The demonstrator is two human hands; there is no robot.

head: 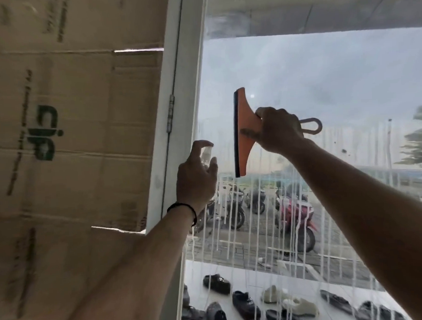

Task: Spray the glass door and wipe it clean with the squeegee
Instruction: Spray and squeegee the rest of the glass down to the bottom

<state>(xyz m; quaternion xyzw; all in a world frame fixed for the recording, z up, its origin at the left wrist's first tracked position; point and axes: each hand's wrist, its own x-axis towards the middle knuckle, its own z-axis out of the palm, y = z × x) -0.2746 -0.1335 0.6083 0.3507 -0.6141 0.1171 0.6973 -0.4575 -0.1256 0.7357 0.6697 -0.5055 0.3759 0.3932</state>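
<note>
Right hand (280, 130), centre of frame: fingers and thumb curled around the handle of an orange squeegee (245, 131), gripping it just behind the flared head. The looped handle end sticks out to the right of the fist. The dark rubber blade runs vertically along the squeegee's left edge and is held at the glass door (334, 82); whether it touches the pane cannot be told.

Left hand (196, 177), centre-left and lower than the right: fingers wrapped around a small clear spray bottle (208, 157), forefinger arched over its top. The bottle is blurred and partly hidden by the hand. A dark band (183, 209) circles the wrist.

Glass door, right two thirds of frame: white streaks of liquid run down the lower half. White door frame (178, 93) with a hinge (171, 116) stands just left of the bottle.

Cardboard boxes (70, 117), left of frame: green printed logo turned sideways, reading roughly "dip"; smaller print illegible.

Seen through the glass: parked motorcycles (294, 219) at centre, shoes (216, 284) on pale tiles at bottom.
</note>
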